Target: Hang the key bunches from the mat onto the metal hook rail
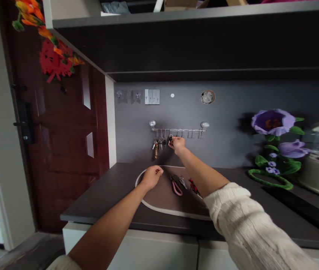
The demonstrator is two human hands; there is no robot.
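Against the grey wall, your right hand (pixel 178 144) pinched a key (pixel 170 140) at the hook rail (pixel 178 130), your left hand (pixel 151 176) curled closed above the mat (pixel 159 208); the hook demanded fine, steady fingers.

Keys (pixel 159 143) on rack (pixel 187 130) above tray (pixel 161 195)

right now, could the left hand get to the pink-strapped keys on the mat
Probably yes. The left hand hovers over the mat, just beside the pink-strapped keys, with nothing between them; the right hand is up at the hook rail.
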